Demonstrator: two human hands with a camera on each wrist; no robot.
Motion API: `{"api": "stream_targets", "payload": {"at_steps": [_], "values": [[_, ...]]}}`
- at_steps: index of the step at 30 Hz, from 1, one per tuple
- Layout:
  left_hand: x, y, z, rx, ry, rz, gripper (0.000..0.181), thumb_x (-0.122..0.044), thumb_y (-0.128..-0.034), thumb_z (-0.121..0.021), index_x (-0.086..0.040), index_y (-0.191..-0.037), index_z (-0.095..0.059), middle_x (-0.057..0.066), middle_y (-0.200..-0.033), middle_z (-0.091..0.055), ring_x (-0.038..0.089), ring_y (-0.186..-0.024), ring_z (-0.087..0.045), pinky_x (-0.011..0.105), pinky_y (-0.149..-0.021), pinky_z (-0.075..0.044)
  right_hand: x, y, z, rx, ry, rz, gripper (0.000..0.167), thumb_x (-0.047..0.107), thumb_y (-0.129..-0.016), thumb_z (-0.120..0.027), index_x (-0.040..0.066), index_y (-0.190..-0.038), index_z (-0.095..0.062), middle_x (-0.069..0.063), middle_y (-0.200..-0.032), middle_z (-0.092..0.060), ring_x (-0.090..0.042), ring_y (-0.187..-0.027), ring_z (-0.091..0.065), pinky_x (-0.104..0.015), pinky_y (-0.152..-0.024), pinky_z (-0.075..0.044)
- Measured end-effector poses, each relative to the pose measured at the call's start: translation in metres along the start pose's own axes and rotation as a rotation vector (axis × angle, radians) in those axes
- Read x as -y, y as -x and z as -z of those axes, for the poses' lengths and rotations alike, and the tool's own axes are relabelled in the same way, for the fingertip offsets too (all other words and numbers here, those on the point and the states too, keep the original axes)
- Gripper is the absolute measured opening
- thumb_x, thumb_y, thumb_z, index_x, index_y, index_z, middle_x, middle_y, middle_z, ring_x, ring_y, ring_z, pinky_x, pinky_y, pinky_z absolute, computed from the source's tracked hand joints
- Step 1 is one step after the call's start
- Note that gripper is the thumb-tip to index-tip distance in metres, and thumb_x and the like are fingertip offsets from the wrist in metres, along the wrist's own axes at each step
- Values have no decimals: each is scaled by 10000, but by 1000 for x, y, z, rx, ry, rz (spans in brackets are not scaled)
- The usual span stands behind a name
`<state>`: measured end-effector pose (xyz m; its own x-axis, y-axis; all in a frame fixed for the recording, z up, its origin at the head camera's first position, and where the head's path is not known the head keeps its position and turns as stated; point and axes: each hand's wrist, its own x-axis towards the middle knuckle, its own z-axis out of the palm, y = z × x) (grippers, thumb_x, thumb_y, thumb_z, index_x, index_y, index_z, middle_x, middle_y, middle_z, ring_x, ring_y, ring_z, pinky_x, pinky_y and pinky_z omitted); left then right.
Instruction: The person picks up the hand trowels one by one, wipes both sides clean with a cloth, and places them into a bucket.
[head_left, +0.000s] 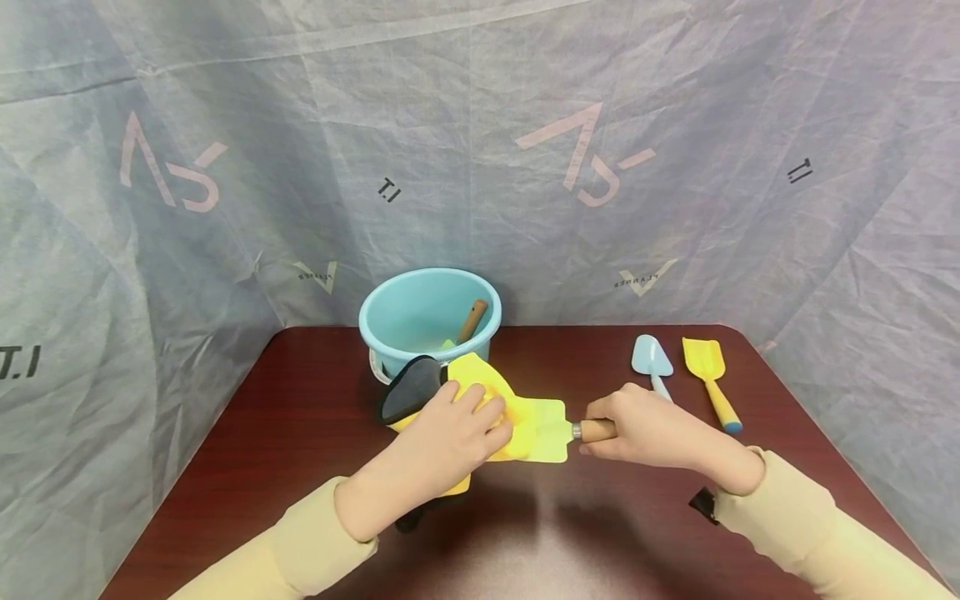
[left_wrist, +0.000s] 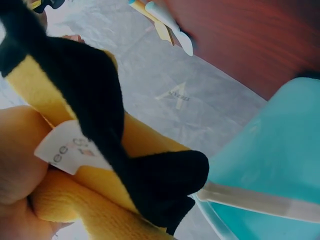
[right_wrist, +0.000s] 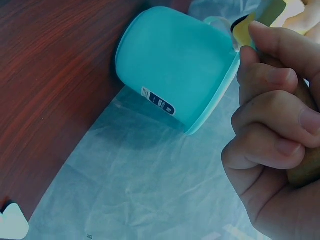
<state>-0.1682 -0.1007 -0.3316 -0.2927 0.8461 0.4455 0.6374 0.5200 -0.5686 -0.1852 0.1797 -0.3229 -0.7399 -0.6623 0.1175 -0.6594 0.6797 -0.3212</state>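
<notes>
My left hand [head_left: 457, 433] grips a yellow cloth with black parts [head_left: 411, 390] and presses it over the blade of a small shovel. That shovel [head_left: 551, 431] has a pale yellow-green blade and a wooden handle; the cloth hides the far part of the blade. Around the handle curl the fingers of my right hand [head_left: 647, 423], holding the shovel level above the table. In the left wrist view, the cloth [left_wrist: 100, 90] shows black trim and a white printed label [left_wrist: 75, 147]. The right wrist view shows my right hand [right_wrist: 272, 120] closed round the wooden handle.
Behind the cloth stands a light blue bucket [head_left: 431, 273] with a wooden-handled tool [head_left: 472, 320] inside. At the back right lie a light blue shovel [head_left: 651, 357] and a yellow shovel [head_left: 705, 360] on the dark red table [head_left: 300, 417]. Grey fabric [head_left: 472, 167] hangs behind.
</notes>
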Motion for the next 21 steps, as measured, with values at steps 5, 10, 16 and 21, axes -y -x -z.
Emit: {"api": "stream_targets", "payload": {"at_steps": [5, 10, 16, 21], "values": [[4, 7, 0, -22, 19, 22, 189, -99, -746, -641, -158, -916, -587, 9, -929, -551, 212, -778, -486, 333, -658, -383, -3, 3, 2, -5, 6, 8, 343, 259, -753, -752, 260, -599, -446, 189, -556, -247, 58, -492, -246, -139, -454, -269], [8, 14, 2, -37, 21, 51, 195, -100, -749, -657, -148, -920, -576, 21, -948, -552, 222, -773, -491, 333, -644, -382, -2, 4, 4, -11, -1, 27, 355, 251, -759, -749, 242, -599, -432, 174, -573, -210, 50, -509, -219, -143, -461, -236], [12, 24, 1, -44, 28, 94, 239, -102, -718, -695, -143, -913, -565, 17, -943, -550, 230, -771, -501, 328, -624, -376, -1, 5, 5, -17, -7, 34, 334, 246, -765, -750, 235, -608, -456, 168, -583, -205, 44, -513, -210, -147, -461, -230], [15, 32, 1, -45, 37, 133, 285, -115, -693, -735, -148, -917, -562, 20, -931, -559, 233, -794, -515, 334, -624, -395, -2, 6, 5, -24, -10, 30, 343, 234, -766, -748, 235, -602, -447, 167, -584, -198, 45, -516, -206, -149, -462, -221]]}}
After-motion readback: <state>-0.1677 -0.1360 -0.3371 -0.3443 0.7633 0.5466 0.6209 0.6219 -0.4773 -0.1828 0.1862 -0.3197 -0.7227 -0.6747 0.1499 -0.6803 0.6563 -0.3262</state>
